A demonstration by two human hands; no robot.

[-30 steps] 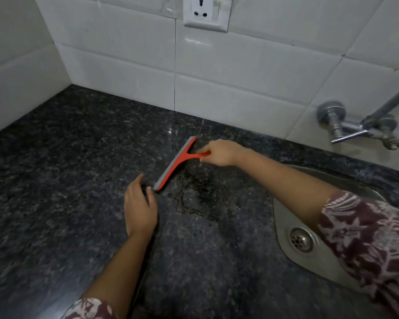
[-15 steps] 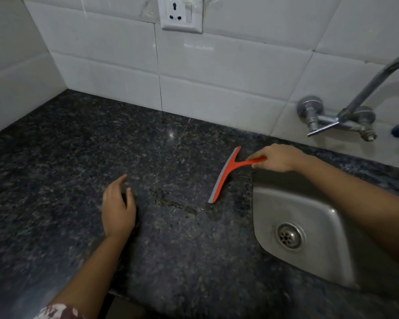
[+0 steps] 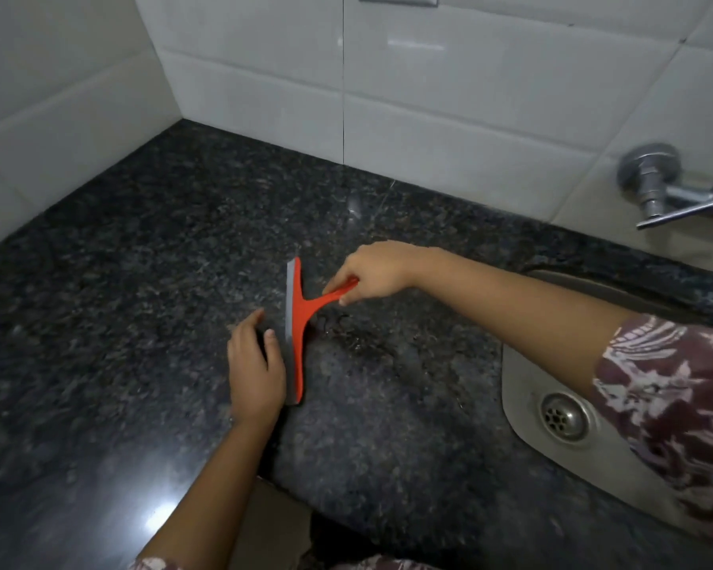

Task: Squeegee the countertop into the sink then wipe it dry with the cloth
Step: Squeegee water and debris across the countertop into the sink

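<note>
White tiles back the bench [image 3: 141,281]; my right hand [image 3: 377,273] pinches the squeegee [image 3: 296,327], left hand [image 3: 256,364] flat, sink [image 3: 523,388] cut off right.

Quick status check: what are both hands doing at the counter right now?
Right hand pinching the red squeegee handle, blade on the countertop. Left hand flat beside the blade, holding nothing. Wet patch between blade and sink; path clear.
</note>
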